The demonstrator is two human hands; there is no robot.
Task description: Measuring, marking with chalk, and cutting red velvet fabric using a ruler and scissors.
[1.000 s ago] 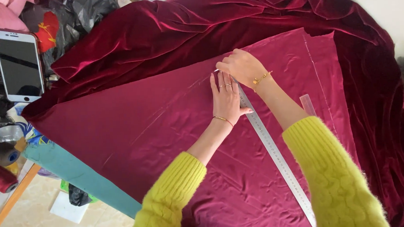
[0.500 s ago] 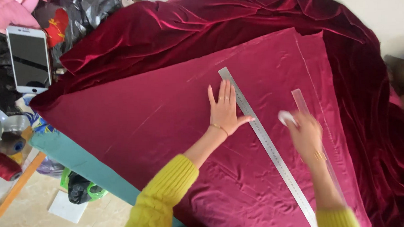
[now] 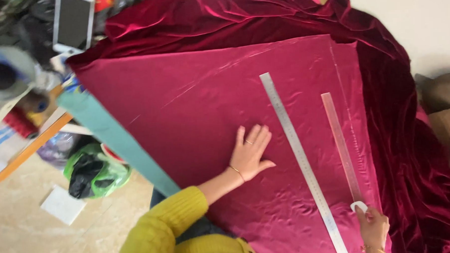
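Note:
A dark red velvet cloth (image 3: 199,97) lies spread over the table, its matte reverse side facing up. My left hand (image 3: 251,151) rests flat on it with fingers spread, just left of a long steel ruler (image 3: 301,159) that runs diagonally. Near the bottom right, my right hand (image 3: 372,226) pinches a small white piece of chalk (image 3: 359,205) at the near end of a clear plastic ruler (image 3: 340,142) lying beside the steel one.
A teal table edge (image 3: 116,140) shows at the left. A white phone (image 3: 74,22) stands at the top left among clutter. A green and black bag (image 3: 92,171) and a white sheet (image 3: 63,204) lie on the tiled floor.
My right hand has drawn back from the top of the steel ruler toward me, down along the clear ruler. My left hand slid nearer along the cloth. The view shifted left.

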